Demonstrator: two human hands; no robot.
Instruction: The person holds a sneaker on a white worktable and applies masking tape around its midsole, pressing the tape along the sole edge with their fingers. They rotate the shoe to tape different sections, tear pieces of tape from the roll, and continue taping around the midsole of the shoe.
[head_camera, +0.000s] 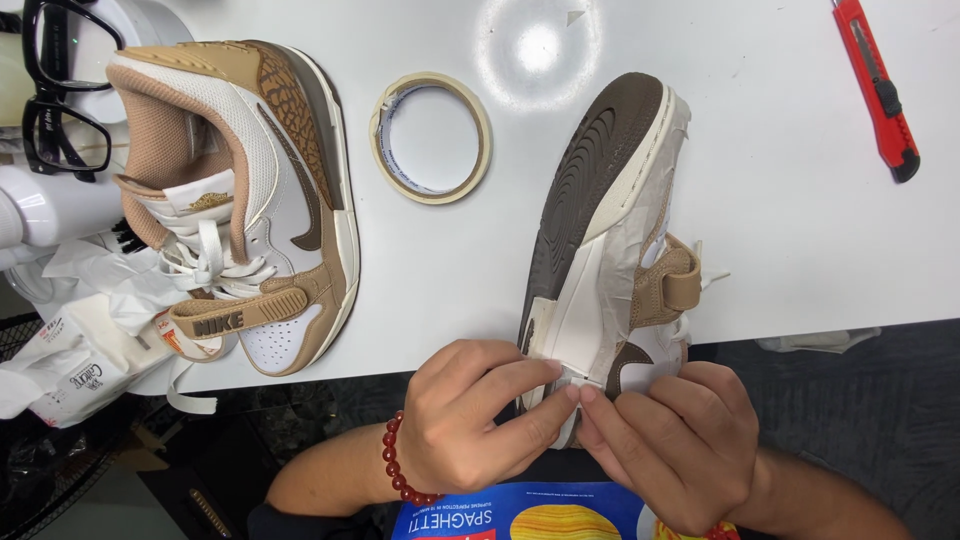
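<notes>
At the far left edge, black-framed glasses (60, 90) and crumpled white paper (90, 320) are cut off by the frame. Beside them a tan-and-white sneaker (240, 200) lies on the white table (780, 230), toe toward the bottom. A roll of masking tape (431, 137) sits at upper centre. Right of centre, the taped sneaker (610, 240) lies on its side, dark sole showing, its long axis running from upper right to lower left, its toe hidden under the hands. The left hand (470, 415) and right hand (670, 445) both pinch tape against its toe. A red utility knife (878, 90) lies at upper right.
</notes>
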